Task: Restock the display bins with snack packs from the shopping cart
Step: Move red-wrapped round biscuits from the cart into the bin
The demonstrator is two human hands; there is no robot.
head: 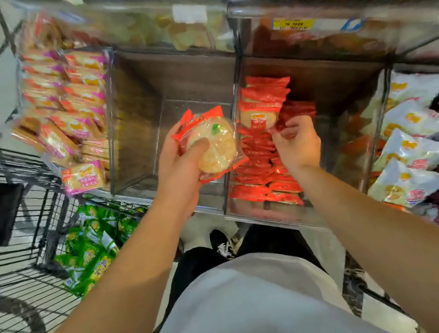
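Note:
My left hand (179, 158) grips a stack of red-edged rice cracker packs (213, 144) and holds it above an empty clear bin (146, 138). My right hand (297, 142) pinches a red snack pack (295, 113) over the neighbouring clear bin (366, 140), which holds several red packs (264, 176) in rows. The black wire shopping cart (2, 222) stands at the left, with green snack packs (91, 247) piled in its corner.
A bin of pink-labelled cracker packs (68, 116) sits left of the empty bin. White snack bags (426, 147) fill the bin at the right. An upper shelf of bins with a yellow price tag (293, 24) overhangs the back. My shoes (223, 242) are below.

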